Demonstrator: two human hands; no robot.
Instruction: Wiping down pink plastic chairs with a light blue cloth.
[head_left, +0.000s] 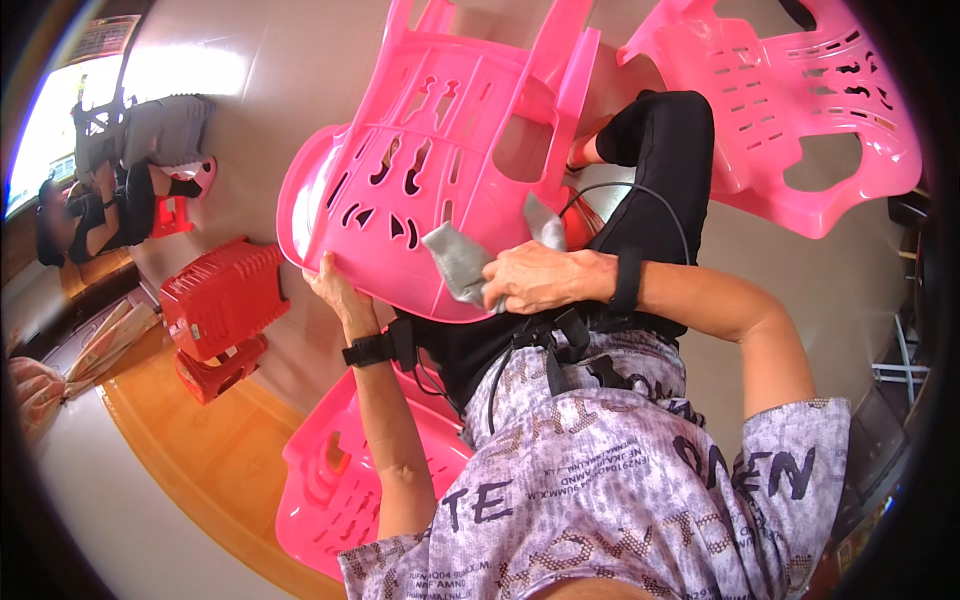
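Note:
A pink plastic armchair (465, 195) with cut-out slots is tipped so that its backrest lies over my lap. My left hand (339, 291) grips the rim of that backrest at its lower left corner. Bunched in the fingers of my right hand (544, 276) is a grey cloth (456, 262), whose loose ends stick up beside the chair's near edge. The fingertips of my right hand are partly hidden by the cloth. Whether the cloth touches the plastic I cannot tell.
Another pink chair (739, 97) stands at the upper right, and a further pink chair (330, 487) is behind my left arm. Red plastic stools (225, 300) stand on the left. Beyond them a person (97, 202) sits near a grey plastic chair (169, 127).

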